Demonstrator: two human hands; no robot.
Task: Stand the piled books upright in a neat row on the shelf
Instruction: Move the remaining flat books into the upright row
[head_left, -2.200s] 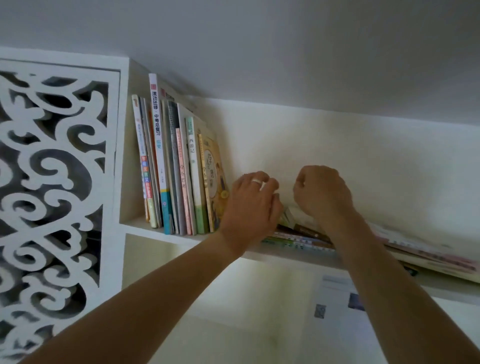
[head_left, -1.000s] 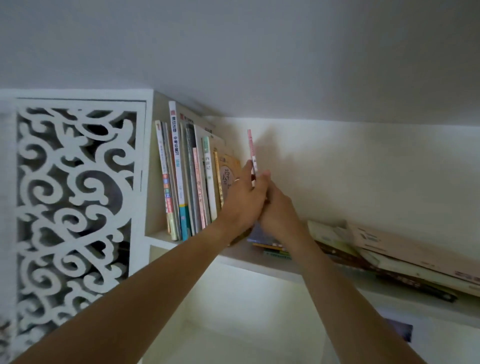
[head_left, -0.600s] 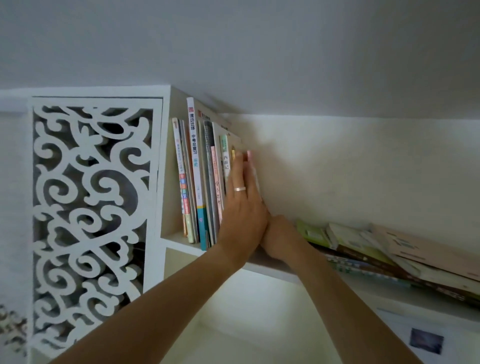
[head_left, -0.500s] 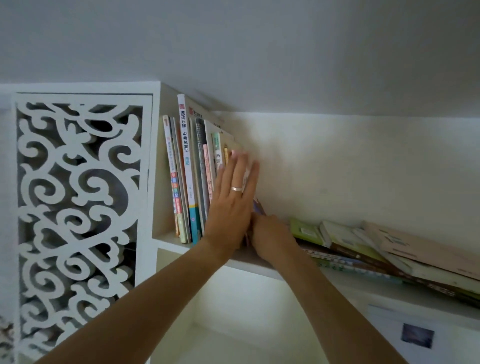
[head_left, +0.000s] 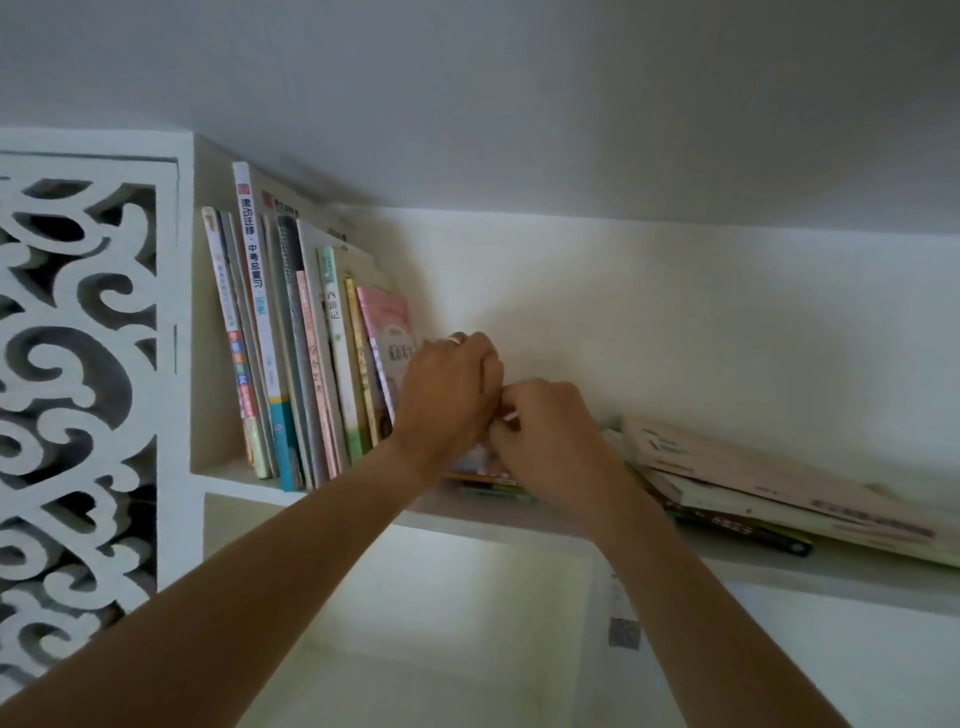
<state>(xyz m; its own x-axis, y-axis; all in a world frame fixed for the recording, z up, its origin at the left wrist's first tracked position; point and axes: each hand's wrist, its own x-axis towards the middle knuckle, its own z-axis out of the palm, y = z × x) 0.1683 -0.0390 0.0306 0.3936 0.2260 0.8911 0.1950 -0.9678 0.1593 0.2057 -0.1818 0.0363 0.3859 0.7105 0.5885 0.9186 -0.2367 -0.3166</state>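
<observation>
Several upright books (head_left: 291, 364) lean left against the side wall of the white shelf (head_left: 363, 506); the rightmost is a pink book (head_left: 389, 327). To its right a pile of flat books (head_left: 753, 483) lies slanting along the shelf. My left hand (head_left: 447, 395), with a ring, and my right hand (head_left: 545, 431) meet with curled fingers over the pile's left end. A white book corner (head_left: 511, 415) shows between them, pinched by both. The fingertips are hidden behind the backs of my hands.
A white carved lattice panel (head_left: 78, 364) closes the shelf unit on the left. The ceiling sits close above the tallest books. Below the shelf is a lower compartment with a sheet bearing a small dark square (head_left: 623, 631).
The pink book now stands at the right end of the row. My left hand left its cover and dropped to the pile; both hands have curled together there.
</observation>
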